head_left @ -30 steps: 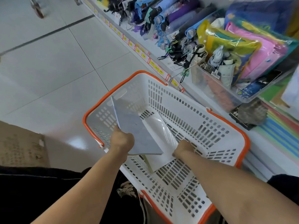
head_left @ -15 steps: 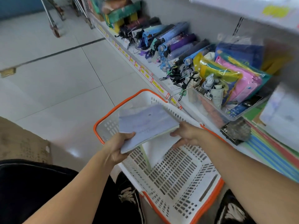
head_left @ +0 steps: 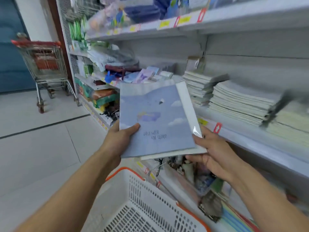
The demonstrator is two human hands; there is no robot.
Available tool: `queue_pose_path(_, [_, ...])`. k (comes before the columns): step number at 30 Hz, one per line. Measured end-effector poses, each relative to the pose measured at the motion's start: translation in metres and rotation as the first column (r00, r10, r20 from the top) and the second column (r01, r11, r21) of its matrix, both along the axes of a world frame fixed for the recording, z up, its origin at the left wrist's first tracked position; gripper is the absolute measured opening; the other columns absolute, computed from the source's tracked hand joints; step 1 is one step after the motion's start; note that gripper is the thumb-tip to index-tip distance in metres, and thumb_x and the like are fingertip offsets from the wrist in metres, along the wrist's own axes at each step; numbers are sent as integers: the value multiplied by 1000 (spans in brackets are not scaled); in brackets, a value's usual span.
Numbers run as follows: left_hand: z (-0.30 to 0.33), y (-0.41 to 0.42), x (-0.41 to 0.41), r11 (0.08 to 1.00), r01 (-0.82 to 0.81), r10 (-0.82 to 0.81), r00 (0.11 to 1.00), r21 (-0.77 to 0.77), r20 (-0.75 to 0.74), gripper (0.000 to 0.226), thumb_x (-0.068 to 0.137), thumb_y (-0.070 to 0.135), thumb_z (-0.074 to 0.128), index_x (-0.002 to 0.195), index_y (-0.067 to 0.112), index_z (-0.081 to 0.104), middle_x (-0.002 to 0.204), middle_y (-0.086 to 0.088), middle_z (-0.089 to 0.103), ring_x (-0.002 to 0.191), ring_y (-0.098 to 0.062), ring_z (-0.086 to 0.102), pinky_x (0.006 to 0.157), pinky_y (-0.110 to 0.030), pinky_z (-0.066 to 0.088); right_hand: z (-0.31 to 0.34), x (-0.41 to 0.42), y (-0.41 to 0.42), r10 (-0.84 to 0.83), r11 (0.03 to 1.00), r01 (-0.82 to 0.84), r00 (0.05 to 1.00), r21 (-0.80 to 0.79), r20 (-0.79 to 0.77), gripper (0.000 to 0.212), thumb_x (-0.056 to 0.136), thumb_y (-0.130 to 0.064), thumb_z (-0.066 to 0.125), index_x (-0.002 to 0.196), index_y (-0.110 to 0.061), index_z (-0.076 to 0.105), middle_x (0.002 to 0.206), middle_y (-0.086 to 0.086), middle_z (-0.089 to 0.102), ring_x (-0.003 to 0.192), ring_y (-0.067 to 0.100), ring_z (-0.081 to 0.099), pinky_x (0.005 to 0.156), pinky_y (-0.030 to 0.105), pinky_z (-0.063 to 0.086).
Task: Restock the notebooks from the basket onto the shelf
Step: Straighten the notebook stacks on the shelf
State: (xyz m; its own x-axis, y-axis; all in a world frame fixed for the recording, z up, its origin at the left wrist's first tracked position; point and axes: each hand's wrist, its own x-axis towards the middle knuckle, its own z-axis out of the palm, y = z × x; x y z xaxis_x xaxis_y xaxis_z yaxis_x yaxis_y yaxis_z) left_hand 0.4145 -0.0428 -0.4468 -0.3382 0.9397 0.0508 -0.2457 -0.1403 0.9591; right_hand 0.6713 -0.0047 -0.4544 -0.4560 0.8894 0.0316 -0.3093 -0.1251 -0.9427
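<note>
1. The left hand (head_left: 122,136) gripped the notebooks' (head_left: 155,121) left edge, lifted out of the basket (head_left: 133,205) below.
2. The right hand (head_left: 212,153) held their right corner from beneath.
3. Right of it, shelf (head_left: 250,141) stacks (head_left: 240,102) waited; placing seemed next.

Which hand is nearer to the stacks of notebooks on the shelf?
The right hand: it holds the blue notebook's right edge just below the shelf stacks. The left hand grips the far side.

I count two notebooks (head_left: 155,121) in my hands, one basket (head_left: 143,206), one trolley (head_left: 45,64), and two notebook stacks (head_left: 240,102) shelved (blurry, could be more).
</note>
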Motion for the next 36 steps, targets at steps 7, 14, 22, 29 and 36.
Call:
queue_pose_path(7, [23,35,37,953,300,-301,951,34,65,46,94,3,56,132,28,56,117,-3,71,99,-28,71,69,-37,61,38,26,-11,-180,983,179,983,-40,-34,43,101,-47,39,120,-16,63,101,8,76,82,27,75,58,42,61])
queue_pose_path(14, [77,70,110,885,454,-443,890,107,-112,67,87,11,66,140,45,42,126,2,67,100,-28,71,69,-41,61,74,73,-13,-336,936,347,931,61,-142,35,93,-7,63,122,-26,62,115,0,73,95,26,73,61,45,60])
queue_pose_path(22, [148,180,197,897,432,-442,874,-97,-203,10,87,-3,63,96,0,63,100,-17,66,81,-25,64,66,-32,53,143,115,50,-684,728,670,697,-146,-214,36,92,13,48,126,2,52,126,11,59,76,28,75,60,35,62])
queue_pose_path(29, [104,231,231,952,216,-20,752,218,-659,70,70,40,85,128,12,58,116,6,62,113,-19,57,88,-14,45,135,149,86,-669,671,615,260,415,696,54,74,-41,82,107,-4,62,95,8,63,84,25,66,60,34,54])
queue_pose_path(36, [130,261,218,837,531,-272,200,-129,-941,148,28,70,87,152,20,23,154,4,35,139,-19,36,100,-21,32,159,158,105,-352,871,299,-175,390,920,76,51,-69,84,84,-11,50,86,-4,53,71,12,52,48,22,34])
